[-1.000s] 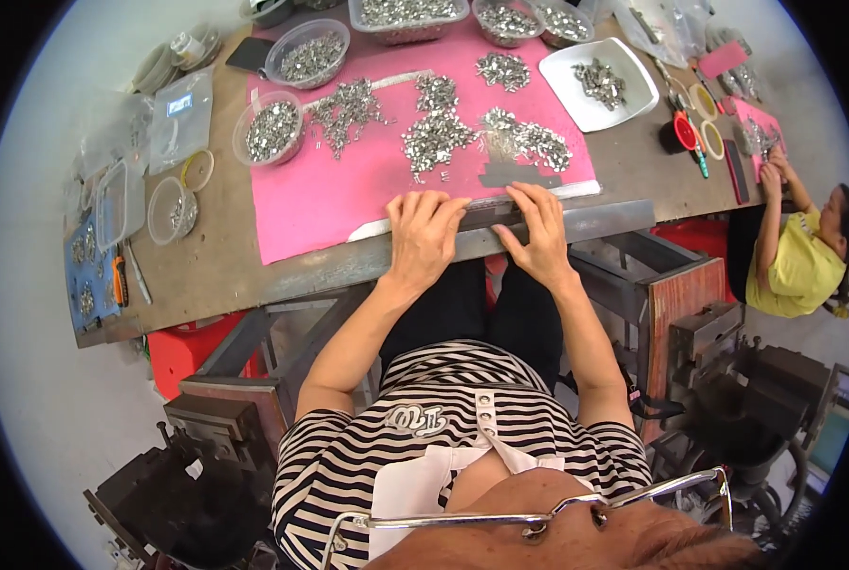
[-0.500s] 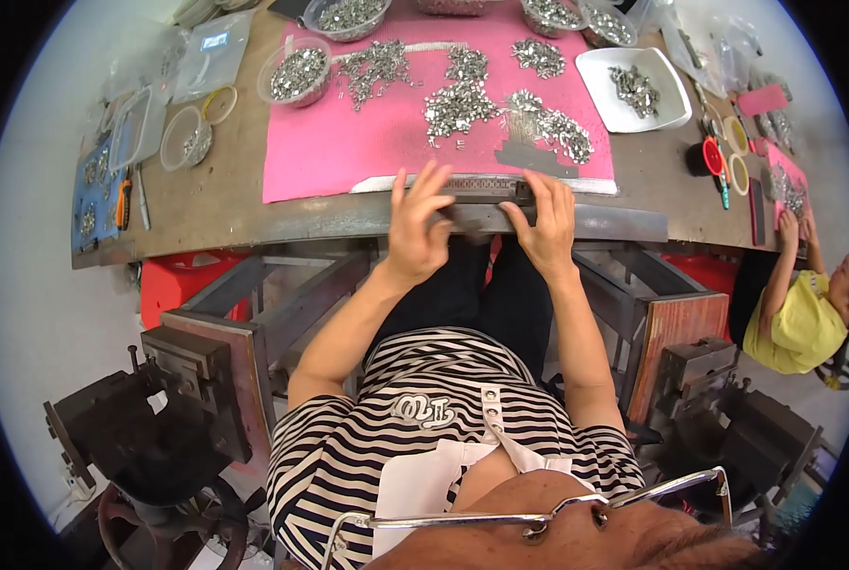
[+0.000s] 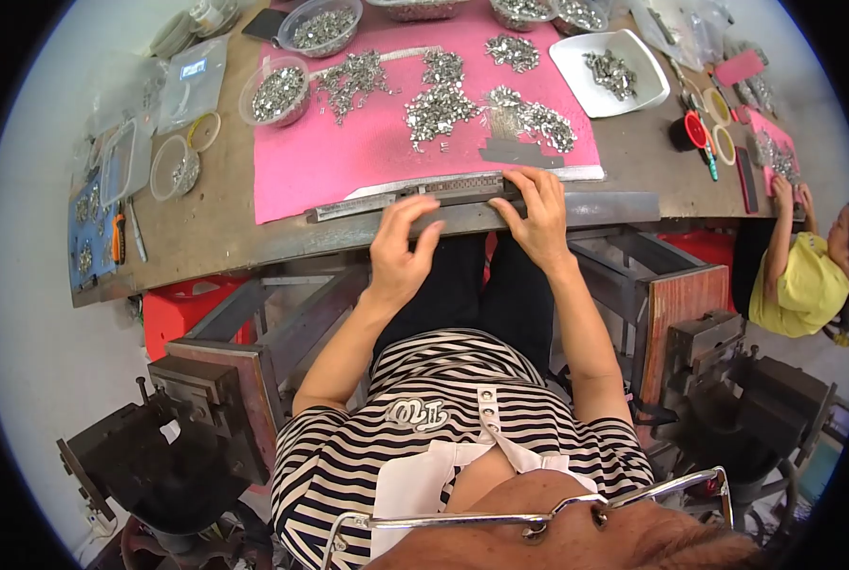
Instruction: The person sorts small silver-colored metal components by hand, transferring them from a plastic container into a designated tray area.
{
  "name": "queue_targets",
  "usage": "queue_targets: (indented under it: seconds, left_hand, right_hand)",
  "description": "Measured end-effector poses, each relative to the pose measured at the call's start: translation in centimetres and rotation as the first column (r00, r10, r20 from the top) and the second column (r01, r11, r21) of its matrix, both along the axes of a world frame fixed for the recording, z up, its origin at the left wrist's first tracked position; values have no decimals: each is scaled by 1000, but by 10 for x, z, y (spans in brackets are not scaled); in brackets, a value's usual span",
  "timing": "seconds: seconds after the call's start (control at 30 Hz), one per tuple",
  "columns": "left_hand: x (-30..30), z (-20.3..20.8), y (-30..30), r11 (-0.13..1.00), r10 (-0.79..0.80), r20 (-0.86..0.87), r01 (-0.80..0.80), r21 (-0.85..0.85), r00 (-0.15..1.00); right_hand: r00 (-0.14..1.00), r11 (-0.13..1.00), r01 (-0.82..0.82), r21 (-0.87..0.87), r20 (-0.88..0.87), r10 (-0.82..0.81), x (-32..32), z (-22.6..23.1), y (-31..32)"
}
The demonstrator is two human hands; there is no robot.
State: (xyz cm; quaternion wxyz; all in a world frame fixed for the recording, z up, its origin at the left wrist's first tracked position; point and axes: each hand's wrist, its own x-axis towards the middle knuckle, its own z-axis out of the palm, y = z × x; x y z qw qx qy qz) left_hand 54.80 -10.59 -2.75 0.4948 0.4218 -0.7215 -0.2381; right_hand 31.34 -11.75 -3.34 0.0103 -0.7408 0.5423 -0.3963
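Along the front edge of the pink mat lies a long slotted metal bar [image 3: 462,185] with a row of small metal parts in it. My right hand [image 3: 540,220] grips its right end, fingers over the top and thumb on the near side. My left hand [image 3: 401,255] is just in front of the bar's middle, thumb and fingers apart, with nothing seen in it. Beyond the bar, small shiny metal parts [image 3: 441,112] are heaped on the pink mat [image 3: 296,171]. A grey flat piece [image 3: 519,152] lies by the right heap.
Clear bowls of metal parts [image 3: 280,93] stand at the far left of the mat, a white tray [image 3: 652,85] at its right. A red cup [image 3: 688,131] and an orange-handled screwdriver [image 3: 119,236] lie at the sides. A person in yellow [image 3: 802,285] works at the far right.
My left hand has drawn back and left from the bar, baring its left stretch. My right hand stays at the bar's right end. The whole view has shifted slightly.
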Motion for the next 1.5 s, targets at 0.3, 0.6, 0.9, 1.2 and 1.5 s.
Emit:
queue_targets:
  seconds: [0.3, 0.6, 0.9, 1.2, 1.5]
  left_hand:
    - [-15, -19, -35, 986, 126, 285, -88, -141, 950]
    - [-17, -19, -34, 984, 122, 237, -87, -153, 964]
    - [-19, -4, -34, 995, 66, 299, -40, -93, 952]
    - [-104, 5, -113, 949, -121, 362, 214, -231, 924]
    - [-134, -7, -139, 942, -79, 485, 225, -250, 871]
  right_hand:
    - [905, 967, -254, -28, -359, 228, -17, 21, -32]
    - [886, 912, -319, -257, -423, 191, -57, 74, -78]
    - [949, 983, 122, -136, -274, -156, -90, 36, -72]
    - [973, 996, 77, 42, -219, -66, -68, 18, -55]
    - [990, 994, 105, 41, -97, -101, -76, 9, -49]
